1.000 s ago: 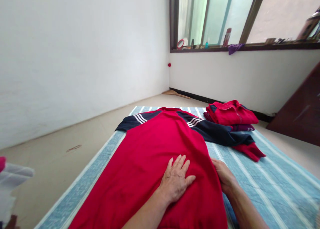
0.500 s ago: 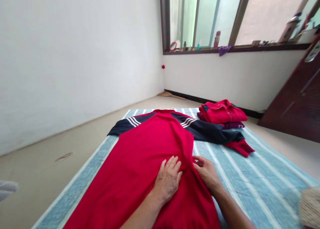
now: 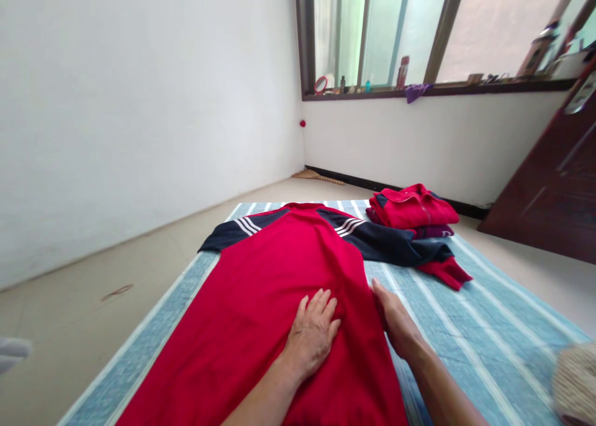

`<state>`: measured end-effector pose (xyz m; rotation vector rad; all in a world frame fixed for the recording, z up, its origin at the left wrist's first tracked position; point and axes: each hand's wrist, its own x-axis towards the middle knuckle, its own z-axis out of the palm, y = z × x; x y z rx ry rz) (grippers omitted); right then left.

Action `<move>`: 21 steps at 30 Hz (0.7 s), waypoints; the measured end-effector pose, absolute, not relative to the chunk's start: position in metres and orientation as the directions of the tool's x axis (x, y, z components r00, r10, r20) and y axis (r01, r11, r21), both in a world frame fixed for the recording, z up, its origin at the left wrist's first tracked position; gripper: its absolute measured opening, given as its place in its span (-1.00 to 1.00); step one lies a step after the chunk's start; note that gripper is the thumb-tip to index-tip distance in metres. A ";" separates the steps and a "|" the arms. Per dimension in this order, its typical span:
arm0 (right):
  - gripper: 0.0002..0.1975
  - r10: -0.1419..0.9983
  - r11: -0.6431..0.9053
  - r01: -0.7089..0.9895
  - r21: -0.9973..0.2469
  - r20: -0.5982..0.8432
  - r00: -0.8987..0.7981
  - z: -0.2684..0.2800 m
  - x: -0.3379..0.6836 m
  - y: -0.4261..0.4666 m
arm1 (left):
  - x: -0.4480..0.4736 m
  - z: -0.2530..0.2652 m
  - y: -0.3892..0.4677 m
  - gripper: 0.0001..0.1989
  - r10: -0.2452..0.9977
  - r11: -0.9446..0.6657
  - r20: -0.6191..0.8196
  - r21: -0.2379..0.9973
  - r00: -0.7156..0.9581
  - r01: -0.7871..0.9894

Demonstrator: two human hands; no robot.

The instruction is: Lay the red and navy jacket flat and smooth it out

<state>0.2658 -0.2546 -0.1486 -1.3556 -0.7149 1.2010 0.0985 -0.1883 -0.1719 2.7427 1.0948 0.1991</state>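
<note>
A red jacket (image 3: 274,277) lies spread out with its collar at the far end, no zip showing on the upper side. Its navy sleeves carry white stripes, and the right sleeve (image 3: 395,243) reaches out sideways to a red cuff. My left hand (image 3: 313,330) rests flat on the red body, fingers stretched. Along the jacket's right edge stands my right hand (image 3: 395,317), on its side with fingers extended against the cloth; some of its fingers are hidden.
Under the jacket is a blue sheet (image 3: 465,345) with white stripes. Folded clothes (image 3: 414,205) are stacked at its far right. A beige knitted thing (image 3: 575,382) sits at the right edge. A dark red door (image 3: 549,184) stands beyond, and bottles line the window sill (image 3: 493,89).
My right hand has let go of the jacket's edge and shifted slightly right, its fingers straightened. The fold along that edge is flatter. My left hand has stayed in place.
</note>
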 end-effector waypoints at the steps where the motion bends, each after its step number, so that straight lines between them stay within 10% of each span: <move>1: -0.51 0.928 -0.175 -0.194 -0.965 -0.227 0.294 -0.150 0.268 -0.255 | 0.099 -0.171 -0.189 -0.56 0.691 -0.711 0.041 0.220 0.722 0.668; 5: -0.72 0.913 -0.155 -0.060 -0.986 -0.166 0.371 -0.160 0.278 -0.252 | 0.098 -0.172 -0.189 -0.49 0.678 -0.715 -0.017 0.215 0.734 0.665; 21: -0.79 0.877 -0.219 -0.453 -0.864 -0.377 0.297 -0.176 0.300 -0.252 | 0.098 -0.173 -0.194 -0.36 0.688 -0.700 -0.006 0.256 0.725 0.667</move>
